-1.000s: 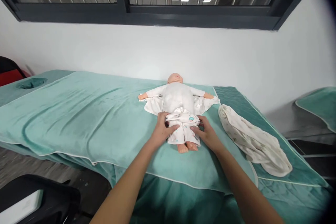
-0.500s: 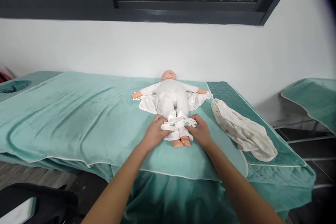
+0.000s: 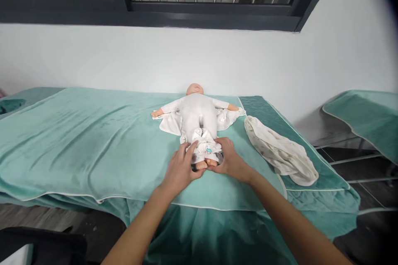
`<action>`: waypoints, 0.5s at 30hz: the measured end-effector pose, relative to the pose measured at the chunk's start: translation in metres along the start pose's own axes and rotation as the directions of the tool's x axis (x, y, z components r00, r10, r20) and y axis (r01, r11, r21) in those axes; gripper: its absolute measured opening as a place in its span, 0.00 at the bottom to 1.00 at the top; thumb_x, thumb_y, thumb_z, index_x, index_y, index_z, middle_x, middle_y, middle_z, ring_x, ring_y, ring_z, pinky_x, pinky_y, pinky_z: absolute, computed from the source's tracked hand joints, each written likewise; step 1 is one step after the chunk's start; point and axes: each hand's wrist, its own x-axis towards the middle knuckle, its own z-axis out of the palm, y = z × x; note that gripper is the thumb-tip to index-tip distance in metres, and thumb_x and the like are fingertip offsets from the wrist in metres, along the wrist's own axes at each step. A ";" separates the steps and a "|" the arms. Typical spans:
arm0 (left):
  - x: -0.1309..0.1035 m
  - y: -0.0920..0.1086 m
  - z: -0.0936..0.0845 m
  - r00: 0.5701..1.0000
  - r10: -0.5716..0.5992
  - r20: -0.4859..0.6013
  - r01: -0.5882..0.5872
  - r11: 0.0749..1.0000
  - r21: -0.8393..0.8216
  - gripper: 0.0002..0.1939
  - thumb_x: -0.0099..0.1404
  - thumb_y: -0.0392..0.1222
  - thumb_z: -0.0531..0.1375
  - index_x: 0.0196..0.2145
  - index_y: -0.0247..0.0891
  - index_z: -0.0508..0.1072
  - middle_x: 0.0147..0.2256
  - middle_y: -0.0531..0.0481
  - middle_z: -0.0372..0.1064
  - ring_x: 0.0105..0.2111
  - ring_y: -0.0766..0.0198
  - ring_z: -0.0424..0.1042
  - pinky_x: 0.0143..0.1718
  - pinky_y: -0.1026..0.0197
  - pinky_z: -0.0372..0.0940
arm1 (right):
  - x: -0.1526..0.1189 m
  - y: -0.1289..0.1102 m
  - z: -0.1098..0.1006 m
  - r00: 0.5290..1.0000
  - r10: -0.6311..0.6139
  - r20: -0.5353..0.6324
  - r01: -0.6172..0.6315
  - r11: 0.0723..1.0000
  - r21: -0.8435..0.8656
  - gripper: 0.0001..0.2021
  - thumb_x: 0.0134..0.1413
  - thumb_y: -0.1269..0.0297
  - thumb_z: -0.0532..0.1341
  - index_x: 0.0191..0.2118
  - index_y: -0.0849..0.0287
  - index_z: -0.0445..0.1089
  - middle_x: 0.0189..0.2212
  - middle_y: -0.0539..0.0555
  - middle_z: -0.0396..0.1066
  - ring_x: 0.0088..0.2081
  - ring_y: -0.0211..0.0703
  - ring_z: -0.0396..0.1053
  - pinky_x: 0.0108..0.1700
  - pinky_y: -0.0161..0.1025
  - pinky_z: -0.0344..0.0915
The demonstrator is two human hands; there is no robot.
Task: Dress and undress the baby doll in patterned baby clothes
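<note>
Under a dark-framed window [image 3: 202, 15] with metal bars and a plain white wall [image 3: 248, 60], a bed [image 3: 93, 174] spread with pale green plush cloth fills the middle of the view. A pair of white printed cloth trousers [image 3: 204, 145] lies bunched around the lower legs of a baby doll with a white fabric body [image 3: 196, 109], its bare feet [image 3: 201, 165] poking out. The left hand [image 3: 180, 167] and right hand [image 3: 230, 158] grip the bunched trousers from either side, fingers on the fabric and thumbs beside the feet. The doll lies on its back, arms stretched out, over an opened white printed jacket [image 3: 170, 123]. Near its outstretched arm, on the right of the view, rests a long cream cloth bundle [image 3: 281, 151] with faint markings. Farther right stands a second green-covered surface [image 3: 367, 116].
</note>
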 end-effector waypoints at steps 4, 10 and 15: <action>0.016 -0.010 -0.022 0.997 -0.048 0.060 0.048 0.999 0.006 0.40 0.60 0.45 0.62 0.66 0.45 0.50 0.56 0.40 0.63 0.48 0.49 0.71 0.45 0.51 0.68 | 0.021 -0.005 0.001 1.000 0.028 -0.001 -0.028 0.999 -0.029 0.30 0.43 0.54 0.70 0.51 0.57 0.61 0.47 0.58 0.68 0.49 0.53 0.66 0.52 0.49 0.63; 0.023 -0.019 -0.039 0.977 -0.194 0.085 0.198 0.979 -0.053 0.31 0.60 0.40 0.59 0.61 0.47 0.59 0.54 0.45 0.69 0.47 0.50 0.73 0.39 0.56 0.66 | 0.036 -0.016 -0.002 0.985 0.154 0.073 -0.147 0.985 -0.090 0.20 0.50 0.52 0.66 0.46 0.53 0.65 0.43 0.53 0.75 0.43 0.50 0.72 0.42 0.42 0.62; 0.017 -0.013 -0.051 0.964 -0.226 0.142 0.244 0.963 -0.119 0.25 0.61 0.41 0.59 0.56 0.48 0.66 0.48 0.48 0.75 0.44 0.51 0.75 0.39 0.57 0.65 | 0.022 -0.028 -0.003 0.992 0.123 0.041 -0.111 0.967 -0.230 0.17 0.53 0.60 0.64 0.49 0.52 0.65 0.44 0.54 0.76 0.44 0.54 0.73 0.42 0.43 0.59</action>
